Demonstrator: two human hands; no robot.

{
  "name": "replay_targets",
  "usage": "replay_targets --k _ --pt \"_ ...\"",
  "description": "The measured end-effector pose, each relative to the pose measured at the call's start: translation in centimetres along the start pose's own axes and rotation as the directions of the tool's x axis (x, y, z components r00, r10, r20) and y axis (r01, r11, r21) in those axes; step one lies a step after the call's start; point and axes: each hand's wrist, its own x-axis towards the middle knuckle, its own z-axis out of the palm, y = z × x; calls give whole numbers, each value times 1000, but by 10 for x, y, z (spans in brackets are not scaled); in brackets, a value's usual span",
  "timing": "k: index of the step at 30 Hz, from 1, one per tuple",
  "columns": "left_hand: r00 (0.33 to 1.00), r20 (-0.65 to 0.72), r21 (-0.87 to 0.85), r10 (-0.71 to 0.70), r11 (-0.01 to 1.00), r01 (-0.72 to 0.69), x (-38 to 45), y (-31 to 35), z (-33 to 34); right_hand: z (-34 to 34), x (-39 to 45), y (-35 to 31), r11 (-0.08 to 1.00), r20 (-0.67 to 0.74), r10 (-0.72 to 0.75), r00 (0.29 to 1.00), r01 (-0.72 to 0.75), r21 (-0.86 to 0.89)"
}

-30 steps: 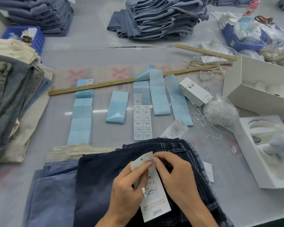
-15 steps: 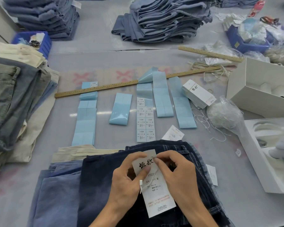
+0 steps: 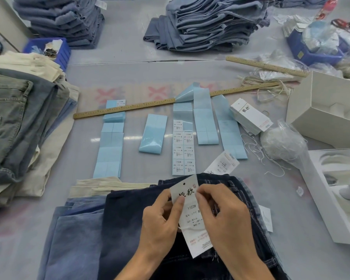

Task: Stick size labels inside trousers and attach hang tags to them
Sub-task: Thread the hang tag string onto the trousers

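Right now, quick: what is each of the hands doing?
Left hand: fingers and thumb pinch the white hang tag by its left edge.
Right hand: fingertips pinch the same tag at its right edge, above the dark trousers.

Garment finishing workshop: folded jeans stacks (image 3: pixel 216 23) on a long worktable (image 3: pixel 129 65), size-label sheets (image 3: pixel 183 147), hang tag bundle (image 3: pixel 251 117), wooden ruler (image 3: pixel 129 108), blue parts bins (image 3: pixel 57 48).

Single head-worn wide view, forward and down, close over the table (image 3: pixel 129 57), far edges perhaps lens-bent.
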Motion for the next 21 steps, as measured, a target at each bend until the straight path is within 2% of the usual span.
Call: replay_targets --k 3,8,12,16,21 --pt "998 45 99 42 994 -47 -2 -3 -1 1 1 -5 992 15 -55 998 57 -112" --pt "985 85 222 148 961 -163 -4 -5 0 0 5 -9 977 27 -79 996 83 -198" --pt "966 97 267 242 928 -259 -4 -4 2 -2 6 -10 971 59 -62 996 74 -229" --pt "964 86 285 253 921 -267 -5 -5 2 -6 6 -9 969 81 -20 997 39 -245" --pt "938 139 347 318 871 -347 -5 -2 0 -8 6 -9 975 111 16 994 9 -222"
